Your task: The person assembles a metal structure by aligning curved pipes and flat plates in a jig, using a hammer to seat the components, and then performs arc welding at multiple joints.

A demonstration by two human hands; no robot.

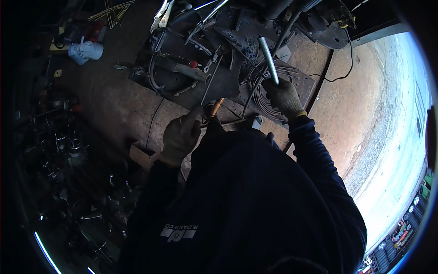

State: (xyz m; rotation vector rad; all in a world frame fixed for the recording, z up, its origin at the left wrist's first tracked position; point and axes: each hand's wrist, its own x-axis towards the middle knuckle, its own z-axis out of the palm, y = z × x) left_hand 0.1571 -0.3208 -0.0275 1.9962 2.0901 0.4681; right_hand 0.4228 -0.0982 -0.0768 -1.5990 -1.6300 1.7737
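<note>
My right hand (284, 97), in a knitted work glove, is closed around a shiny metal tube (268, 59) that points up and away from me. Below that hand lies a coil of wire (262, 96). My left hand (179, 138), gloved too, has its index finger stretched forward and its thumb apart, with nothing visible between them. Its fingertip is close to the near end of a thin rod (212, 78) on the dark metal plate (228, 84). Just right of this hand is an orange handle (217, 108); what it belongs to is hidden in shadow.
Locking pliers (161, 16), a curved metal band (153, 68) and a pipe piece (194, 71) lie on the worktop ahead. A black cable (349, 59) crosses the floor at right. Cluttered metal parts (75, 148) fill the dark left side. A pale cloth (85, 51) lies far left.
</note>
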